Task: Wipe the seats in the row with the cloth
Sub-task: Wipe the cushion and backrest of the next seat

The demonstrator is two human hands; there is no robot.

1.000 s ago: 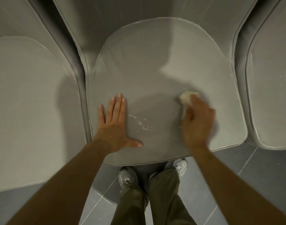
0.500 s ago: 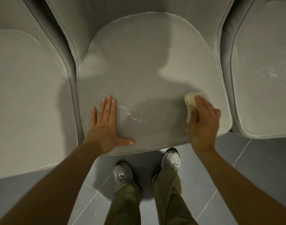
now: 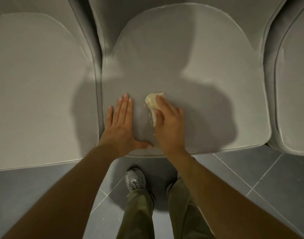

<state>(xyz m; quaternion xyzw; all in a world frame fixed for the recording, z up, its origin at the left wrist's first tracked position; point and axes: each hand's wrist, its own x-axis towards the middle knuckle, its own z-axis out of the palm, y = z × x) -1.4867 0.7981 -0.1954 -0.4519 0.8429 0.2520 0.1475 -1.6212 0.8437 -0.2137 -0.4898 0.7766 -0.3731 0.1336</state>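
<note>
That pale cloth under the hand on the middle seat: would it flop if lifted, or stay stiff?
Likely floppy: the cloth is bunched in soft folds under the right hand. Probably light: it is a small wad the hand mostly covers. It should slide easily on the smooth-looking seat.

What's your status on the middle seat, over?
Left hand rests flat on middle seat. Right hand holds cloth, pressing it on the seat beside the left. White flecks at cloth's left edge, between the hands.
</note>
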